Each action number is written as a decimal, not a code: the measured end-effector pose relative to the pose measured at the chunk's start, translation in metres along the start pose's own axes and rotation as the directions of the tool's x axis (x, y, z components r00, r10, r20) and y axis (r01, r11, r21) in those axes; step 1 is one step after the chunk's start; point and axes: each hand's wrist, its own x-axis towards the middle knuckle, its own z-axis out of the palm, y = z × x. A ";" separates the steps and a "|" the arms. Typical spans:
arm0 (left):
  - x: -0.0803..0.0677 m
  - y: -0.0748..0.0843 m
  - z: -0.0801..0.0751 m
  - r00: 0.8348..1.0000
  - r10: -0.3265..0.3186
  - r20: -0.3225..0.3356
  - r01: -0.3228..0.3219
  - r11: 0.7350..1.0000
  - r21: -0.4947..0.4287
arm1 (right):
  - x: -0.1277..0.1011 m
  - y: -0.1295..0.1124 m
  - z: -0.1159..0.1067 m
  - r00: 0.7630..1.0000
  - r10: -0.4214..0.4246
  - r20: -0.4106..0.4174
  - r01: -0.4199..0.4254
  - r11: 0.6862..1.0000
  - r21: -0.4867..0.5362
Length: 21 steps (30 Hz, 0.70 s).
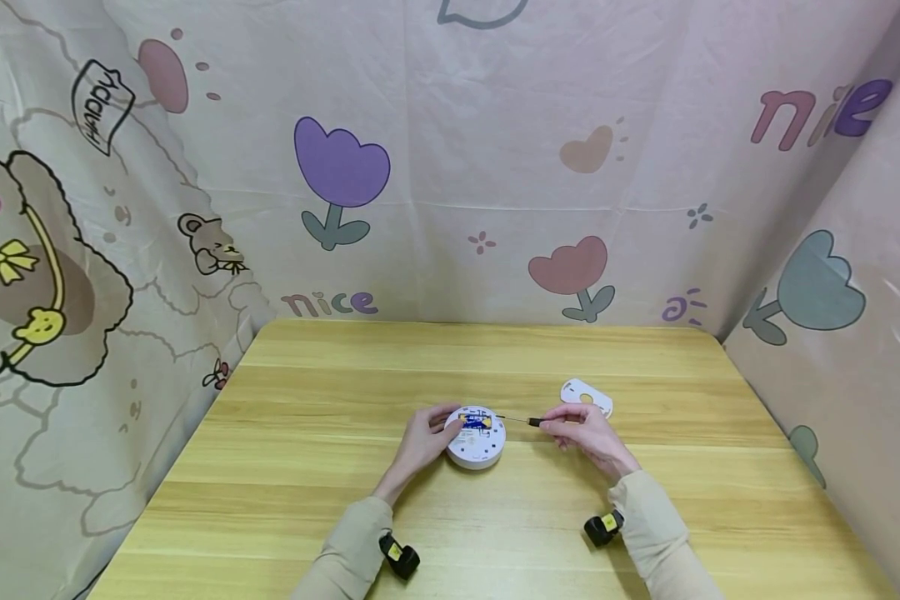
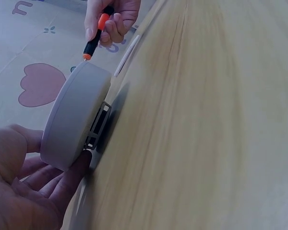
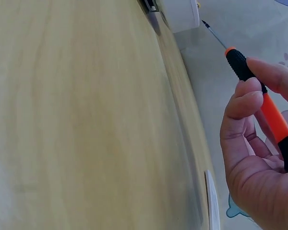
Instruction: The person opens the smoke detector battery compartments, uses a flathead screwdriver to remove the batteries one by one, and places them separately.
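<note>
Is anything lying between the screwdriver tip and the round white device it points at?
Nothing visible does. The right hand holds the screwdriver with its thin shaft aimed at the round white device, which the left hand steadies; the white cover plate lies aside.

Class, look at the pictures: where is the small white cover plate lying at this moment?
In the head view, the white cover plate lies flat on the wooden table, just beyond the right hand, to the right of the round white device.
</note>
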 end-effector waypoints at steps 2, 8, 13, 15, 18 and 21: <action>-0.001 0.001 0.000 1.000 -0.002 0.004 0.002 1.000 -0.002 | 0.000 0.000 0.001 1.000 -0.003 0.005 0.003 1.000 -0.013; -0.002 0.002 -0.001 1.000 -0.010 0.006 0.010 1.000 -0.016 | 0.000 -0.002 0.004 0.999 -0.025 0.036 0.027 0.999 -0.044; -0.002 0.002 -0.001 1.000 -0.008 0.006 0.008 1.000 -0.015 | -0.001 -0.005 0.008 0.999 -0.034 0.035 0.036 0.998 -0.052; -0.002 0.002 -0.001 1.000 -0.013 0.004 0.013 1.000 -0.014 | -0.001 -0.005 0.009 0.999 -0.034 0.030 0.035 0.999 -0.041; -0.002 0.001 0.000 1.000 -0.004 -0.003 0.003 1.000 -0.008 | -0.001 -0.003 0.009 0.998 -0.038 0.046 0.038 0.999 -0.012; -0.002 0.001 0.001 1.000 0.007 -0.011 -0.007 1.000 -0.014 | -0.001 0.000 0.008 0.997 -0.031 0.064 0.029 0.999 0.042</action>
